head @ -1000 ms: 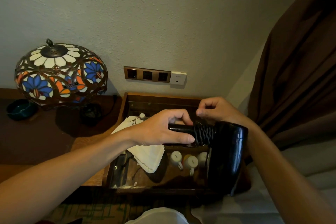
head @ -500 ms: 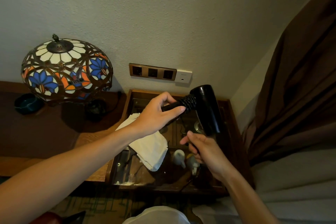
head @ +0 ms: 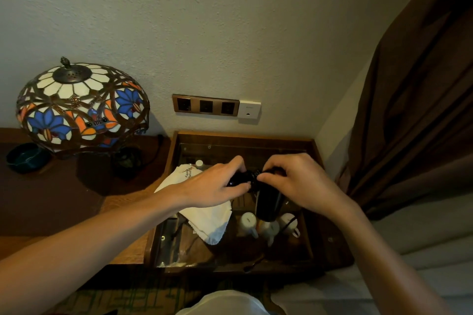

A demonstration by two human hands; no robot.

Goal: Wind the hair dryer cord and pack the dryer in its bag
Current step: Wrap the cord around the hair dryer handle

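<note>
The dryer now hangs barrel down over the glass-topped tray; half a second ago it pointed up. The right hand has risen from below and pinches its handle, beside the left hand, which grips the handle.

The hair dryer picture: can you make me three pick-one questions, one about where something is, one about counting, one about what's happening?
1. Where is the lamp?
A. left of the sockets
B. on the bed
C. inside the tray

2. How many dark sockets are in the brown wall plate?
A. one
B. three
C. five

3. What is the hair dryer doing?
A. lying in its bag
B. held by both hands
C. lying on the floor

Answers: A, the lamp stands left of the sockets; B, three dark squares show; B, the left hand and right hand both have a grip on it.
</note>
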